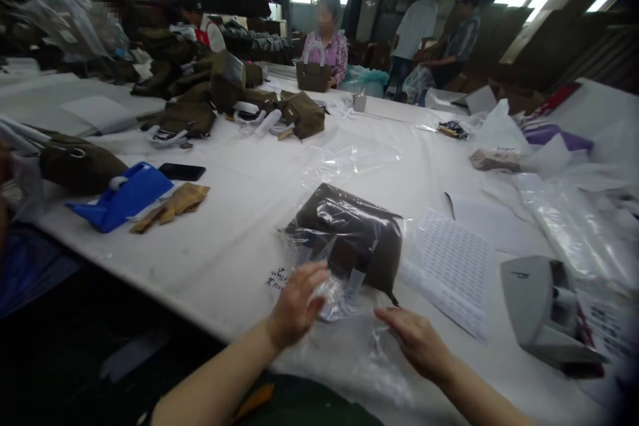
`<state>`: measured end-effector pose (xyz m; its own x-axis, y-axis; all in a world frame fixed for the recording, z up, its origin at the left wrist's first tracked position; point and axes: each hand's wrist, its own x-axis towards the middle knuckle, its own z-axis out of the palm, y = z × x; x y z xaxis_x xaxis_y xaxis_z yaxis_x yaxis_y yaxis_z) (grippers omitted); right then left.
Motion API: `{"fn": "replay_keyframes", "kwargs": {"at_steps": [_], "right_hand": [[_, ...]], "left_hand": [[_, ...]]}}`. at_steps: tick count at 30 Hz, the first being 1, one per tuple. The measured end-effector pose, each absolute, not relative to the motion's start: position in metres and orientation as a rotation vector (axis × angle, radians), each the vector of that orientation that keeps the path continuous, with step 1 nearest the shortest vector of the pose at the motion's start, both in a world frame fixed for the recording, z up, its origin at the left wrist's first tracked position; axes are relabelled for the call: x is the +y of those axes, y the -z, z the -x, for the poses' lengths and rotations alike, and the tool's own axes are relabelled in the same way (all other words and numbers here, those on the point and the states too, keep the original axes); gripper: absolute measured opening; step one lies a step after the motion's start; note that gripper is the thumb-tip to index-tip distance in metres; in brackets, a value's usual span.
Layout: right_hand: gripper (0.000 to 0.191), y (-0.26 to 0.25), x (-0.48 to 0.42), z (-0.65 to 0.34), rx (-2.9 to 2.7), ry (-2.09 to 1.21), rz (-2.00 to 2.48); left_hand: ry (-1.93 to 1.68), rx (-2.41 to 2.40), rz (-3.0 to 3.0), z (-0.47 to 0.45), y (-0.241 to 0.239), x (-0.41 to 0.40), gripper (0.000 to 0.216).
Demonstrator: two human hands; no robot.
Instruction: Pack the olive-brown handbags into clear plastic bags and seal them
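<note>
A dark olive-brown handbag [384, 239] lies inside a clear plastic bag [344, 303] on the white table directly before me. The plastic is crumpled at the near end, and loose film spreads toward my body. My left hand [297, 306] is at the near left side of the wrapped handbag, fingers bent and parted from the thumb, touching or just over the plastic. At the near right corner, my right hand [417, 343] has its fingers stretched out beside the loose film. Whether either hand pinches a fold of film is hard to see.
A printed sheet [454, 273] and a grey tape dispenser [536, 313] lie to the right. To the left are a blue tape dispenser [132, 196], a phone [182, 172] and brown strips [174, 206]. More handbags [302, 113] are piled farther back; a person [324, 46] stands across the table.
</note>
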<state>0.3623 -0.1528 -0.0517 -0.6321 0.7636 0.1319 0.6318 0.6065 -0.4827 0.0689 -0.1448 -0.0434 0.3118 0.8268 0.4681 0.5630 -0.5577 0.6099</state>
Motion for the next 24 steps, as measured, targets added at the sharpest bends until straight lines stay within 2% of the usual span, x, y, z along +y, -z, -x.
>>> {"fn": "replay_keyframes", "kwargs": {"at_steps": [3,4,5,7,9,12,14,16,20,24], "right_hand": [[0.038,0.039,-0.131,-0.357,-2.077,-1.055,1.467],[0.042,0.035,-0.125,-0.356,-2.024,-1.160,1.476],[0.046,0.032,-0.121,-0.355,-2.009,-1.235,1.463],[0.043,0.030,-0.120,-0.356,-2.031,-1.268,1.462],[0.035,0.033,-0.126,-0.364,-2.086,-1.095,1.491],[0.040,0.051,-0.139,-0.388,-2.185,-0.611,1.409],[0.025,0.065,-0.143,-0.402,-2.227,-0.414,1.258],[0.017,0.073,-0.143,-0.405,-2.211,-0.318,1.130],[0.016,0.062,-0.142,-0.380,-2.121,-0.168,0.963],[0.020,0.045,-0.161,-0.327,-2.205,-0.200,1.143]], "left_hand": [[-0.755,1.045,-2.353,-0.070,0.050,-0.202,0.077],[-0.717,1.100,-2.326,-0.073,0.057,-0.212,0.079],[-0.726,1.200,-2.267,-0.076,0.065,-0.218,0.072],[-0.842,1.438,-2.057,-0.081,0.078,-0.218,0.043],[-0.966,1.597,-1.788,-0.081,0.085,-0.213,0.030],[-1.062,1.621,-1.571,-0.077,0.084,-0.211,0.031],[-1.106,1.591,-1.597,-0.076,0.082,-0.213,0.020],[-1.174,1.595,-1.656,-0.078,0.082,-0.215,0.018],[-1.344,1.727,-1.618,-0.076,0.083,-0.213,0.024],[-1.267,1.850,-1.398,-0.036,0.079,-0.217,0.023]]}}
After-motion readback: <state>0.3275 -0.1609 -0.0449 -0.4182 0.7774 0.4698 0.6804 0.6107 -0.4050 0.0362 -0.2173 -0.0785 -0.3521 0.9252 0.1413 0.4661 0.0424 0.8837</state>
